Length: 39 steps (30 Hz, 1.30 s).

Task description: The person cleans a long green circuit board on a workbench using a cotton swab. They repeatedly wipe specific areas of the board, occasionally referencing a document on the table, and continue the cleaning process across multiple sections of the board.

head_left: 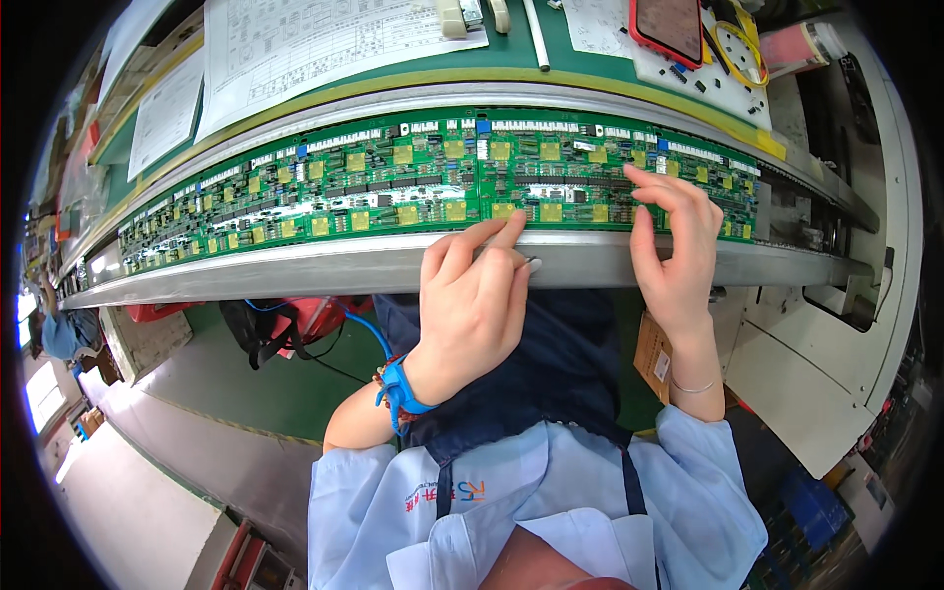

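A long row of green circuit boards lies in a metal rail frame, carrying yellow square parts, black chips, white connectors and a few blue parts. My left hand reaches over the near rail. Its index finger points onto the board's near edge by a yellow part, and the other fingers are curled. A small pale tip shows at those curled fingers; what it belongs to is hidden. Above the board's right part, my right hand has its thumb and fingers bent but apart, with nothing visible between them. Its fingertips are close to the chips.
The near metal rail runs between me and the boards. Beyond the far rail are printed sheets, a red-cased phone, loose black parts and a yellow cable loop. A blue cord hangs near my left wrist strap.
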Tool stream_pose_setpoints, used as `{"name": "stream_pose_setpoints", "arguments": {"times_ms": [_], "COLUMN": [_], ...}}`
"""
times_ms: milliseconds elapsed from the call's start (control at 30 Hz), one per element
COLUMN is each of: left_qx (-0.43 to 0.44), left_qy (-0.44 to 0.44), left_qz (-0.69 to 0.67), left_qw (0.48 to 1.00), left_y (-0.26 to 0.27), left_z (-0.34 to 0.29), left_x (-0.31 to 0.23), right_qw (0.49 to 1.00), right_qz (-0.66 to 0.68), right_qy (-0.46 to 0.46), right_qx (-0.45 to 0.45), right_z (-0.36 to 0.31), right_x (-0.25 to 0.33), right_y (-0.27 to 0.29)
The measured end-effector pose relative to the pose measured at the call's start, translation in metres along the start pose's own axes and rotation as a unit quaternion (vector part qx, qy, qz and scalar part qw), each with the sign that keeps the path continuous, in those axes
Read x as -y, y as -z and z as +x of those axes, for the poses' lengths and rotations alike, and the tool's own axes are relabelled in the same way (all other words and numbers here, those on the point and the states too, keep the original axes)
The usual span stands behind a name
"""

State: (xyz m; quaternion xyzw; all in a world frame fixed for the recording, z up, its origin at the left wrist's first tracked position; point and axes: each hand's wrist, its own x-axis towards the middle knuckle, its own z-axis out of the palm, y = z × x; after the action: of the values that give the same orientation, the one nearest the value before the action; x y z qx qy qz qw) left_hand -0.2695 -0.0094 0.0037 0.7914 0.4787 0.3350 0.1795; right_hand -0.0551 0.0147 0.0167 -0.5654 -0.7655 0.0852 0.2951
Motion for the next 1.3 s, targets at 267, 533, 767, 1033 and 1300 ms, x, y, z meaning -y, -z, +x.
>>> {"name": "stream_pose_setpoints", "arguments": {"times_ms": [267, 533, 767, 1033, 1300], "left_qx": [0.019, 0.014, 0.003, 0.039, 0.06], "left_qy": [-0.017, -0.014, 0.011, 0.0, 0.037], "left_qz": [-0.018, -0.053, 0.037, 0.047, -0.006], "left_qw": [0.999, 0.998, 0.999, 0.998, 0.997], "left_y": [-0.012, -0.009, 0.002, 0.005, 0.013], "left_z": [0.01, 0.019, 0.06, 0.076, 0.077], "left_x": [-0.01, -0.009, 0.013, 0.026, 0.032], "right_qw": [1.0, 0.998, 0.996, 0.998, 1.0], "right_qz": [0.003, 0.017, 0.013, 0.008, -0.011], "right_qy": [-0.017, -0.018, -0.036, -0.029, -0.007], "right_qx": [-0.024, -0.055, -0.078, -0.061, -0.016], "right_z": [-0.011, -0.015, -0.02, -0.022, -0.015], "right_x": [-0.015, -0.021, -0.035, -0.031, -0.016], "right_y": [0.005, 0.009, 0.016, 0.016, 0.012]}}
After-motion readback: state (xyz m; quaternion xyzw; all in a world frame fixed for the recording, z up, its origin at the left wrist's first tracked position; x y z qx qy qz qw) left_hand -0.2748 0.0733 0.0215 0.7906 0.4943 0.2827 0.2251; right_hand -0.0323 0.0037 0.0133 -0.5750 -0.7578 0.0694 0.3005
